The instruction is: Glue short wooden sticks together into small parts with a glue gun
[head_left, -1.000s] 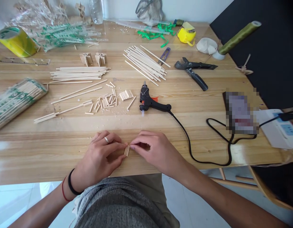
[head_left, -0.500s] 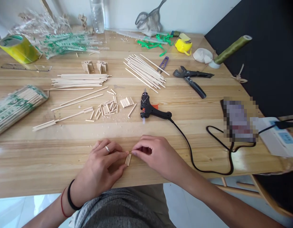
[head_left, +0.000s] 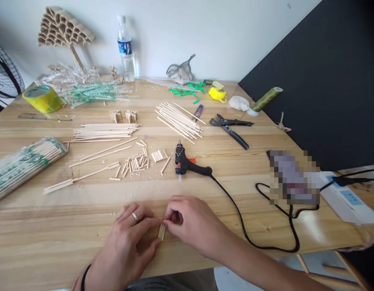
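Observation:
Near the table's front edge, a few short wooden sticks (head_left: 161, 233) lie side by side between my hands. My left hand (head_left: 132, 238), with a ring on one finger, grips their left side between thumb and forefinger. My right hand (head_left: 187, 224) is pinched at their upper end; whatever its fingertips hold is too small to make out. Further back lie a loose pile of short stick pieces (head_left: 136, 163), a neat row of pieces (head_left: 159, 155) and a black glue gun (head_left: 193, 165) with its cord running right.
Long sticks (head_left: 106, 130) lie at centre left and more (head_left: 179, 122) behind the glue gun. Black cutters (head_left: 233, 131), a phone-like blurred object (head_left: 294, 178) and a white power strip (head_left: 344, 198) are right. A bottle (head_left: 126, 56) and stick model (head_left: 64, 28) stand at the back.
The view has tilted upward, so the table and hands appear lower and more of the wall shows. My right fingertips have come closer to the left ones at the sticks.

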{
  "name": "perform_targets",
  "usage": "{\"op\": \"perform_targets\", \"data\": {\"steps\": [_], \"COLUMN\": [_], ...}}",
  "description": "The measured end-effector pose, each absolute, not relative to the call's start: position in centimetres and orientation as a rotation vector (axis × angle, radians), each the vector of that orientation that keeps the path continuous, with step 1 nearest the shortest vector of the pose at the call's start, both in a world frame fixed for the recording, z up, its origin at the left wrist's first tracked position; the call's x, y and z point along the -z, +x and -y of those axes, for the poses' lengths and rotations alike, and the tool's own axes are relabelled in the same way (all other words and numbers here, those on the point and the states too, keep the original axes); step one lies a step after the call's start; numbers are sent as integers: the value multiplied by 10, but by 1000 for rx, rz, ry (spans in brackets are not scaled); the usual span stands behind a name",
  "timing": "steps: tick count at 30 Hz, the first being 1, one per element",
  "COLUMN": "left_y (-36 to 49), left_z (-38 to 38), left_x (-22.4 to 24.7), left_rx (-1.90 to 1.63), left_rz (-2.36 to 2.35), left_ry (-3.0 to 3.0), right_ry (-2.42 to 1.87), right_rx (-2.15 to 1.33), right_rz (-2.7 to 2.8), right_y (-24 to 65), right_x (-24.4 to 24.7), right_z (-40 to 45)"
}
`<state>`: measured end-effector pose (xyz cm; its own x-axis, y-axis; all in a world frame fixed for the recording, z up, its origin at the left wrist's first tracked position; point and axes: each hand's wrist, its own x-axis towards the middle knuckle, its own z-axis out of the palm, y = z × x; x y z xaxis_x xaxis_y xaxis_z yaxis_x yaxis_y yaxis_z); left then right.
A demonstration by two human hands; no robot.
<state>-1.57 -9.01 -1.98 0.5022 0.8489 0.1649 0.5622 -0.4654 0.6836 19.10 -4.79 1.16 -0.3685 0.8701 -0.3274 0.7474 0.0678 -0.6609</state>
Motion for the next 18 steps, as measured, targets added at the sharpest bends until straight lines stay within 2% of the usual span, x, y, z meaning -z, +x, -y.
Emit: {"op": "perform_targets", "data": {"steps": [14, 18], "left_y": [-11, -11], "left_z": [89, 88], "left_x": [27, 30], "left_rx": [-678, -680], "left_rz": [-1203, -1207], "left_ry": [2263, 2275], "right_ry": [-1675, -1623], "right_rx": [-1068, -1200], "right_rz": [2254, 2191], "right_y": [186, 192], "right_x": [-9, -11], "right_z": [46, 40]}}
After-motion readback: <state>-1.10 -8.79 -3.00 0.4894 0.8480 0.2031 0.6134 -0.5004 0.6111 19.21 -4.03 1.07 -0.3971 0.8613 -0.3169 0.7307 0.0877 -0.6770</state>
